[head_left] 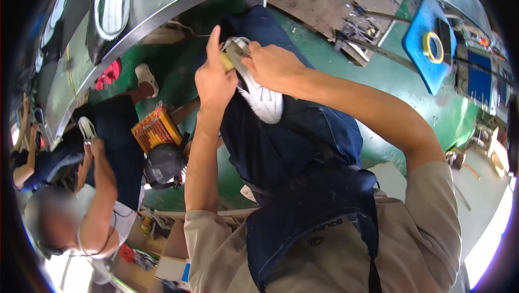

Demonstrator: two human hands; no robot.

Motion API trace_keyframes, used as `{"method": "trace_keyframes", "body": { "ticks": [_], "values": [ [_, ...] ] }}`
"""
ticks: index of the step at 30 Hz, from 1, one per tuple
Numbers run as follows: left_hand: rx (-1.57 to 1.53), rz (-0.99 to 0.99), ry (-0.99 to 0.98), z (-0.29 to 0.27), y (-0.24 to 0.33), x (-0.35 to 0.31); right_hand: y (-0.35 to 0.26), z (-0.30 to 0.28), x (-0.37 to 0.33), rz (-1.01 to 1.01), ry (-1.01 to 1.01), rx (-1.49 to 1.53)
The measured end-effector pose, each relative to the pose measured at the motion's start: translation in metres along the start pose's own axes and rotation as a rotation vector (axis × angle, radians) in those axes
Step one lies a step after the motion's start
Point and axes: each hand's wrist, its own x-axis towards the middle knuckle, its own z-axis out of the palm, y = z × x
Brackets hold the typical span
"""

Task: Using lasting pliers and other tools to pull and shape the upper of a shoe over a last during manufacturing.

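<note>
A white shoe [264, 105] rests over my lap, its toe toward me. At its far end are a yellow piece [226, 62] and a grey-olive piece [235, 54]; I cannot make out what either is. My left hand [215, 79] is at the left side of the yellow piece, index finger pointing up and the other fingers curled in against it. From the right, my right hand [274, 67] grips the far end of the shoe by the grey-olive piece, its fingers bent. What lies under both hands is partly hidden.
A metal bench [178, 2] crosses the top left, bearing white shoes [112, 5]. A seated co-worker [102, 185] handles another shoe at left. An orange beaded seat [157, 128] stands between us. At upper right, a tape roll [433, 47] lies on a blue board [424, 33].
</note>
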Motion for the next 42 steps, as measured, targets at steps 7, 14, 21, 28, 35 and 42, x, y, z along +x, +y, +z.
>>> {"method": "trace_keyframes", "body": {
  "ticks": [7,14,21,28,35,42],
  "values": [
    [-0.179,-0.139,0.067,0.004,0.02,0.003,-0.005,-0.048,0.011,0.164,-0.451,0.17],
    [-0.072,-0.177,0.039,0.008,0.017,0.0,-0.028,-0.065,0.038,0.146,-0.588,0.124],
    [-0.11,-0.117,0.097,0.015,0.009,0.0,-0.009,-0.02,0.013,-0.064,-0.125,-0.098],
    [-0.551,-0.374,0.055,0.008,0.012,-0.012,-0.005,-0.038,0.008,0.053,-0.278,0.114],
    [-0.285,-0.275,0.179,0.01,0.035,-0.018,-0.007,-0.067,0.014,0.162,-0.522,-0.001],
    [-0.316,-0.218,0.235,0.018,0.034,-0.019,-0.026,-0.091,0.063,0.395,-0.829,0.392]
  ]
}}
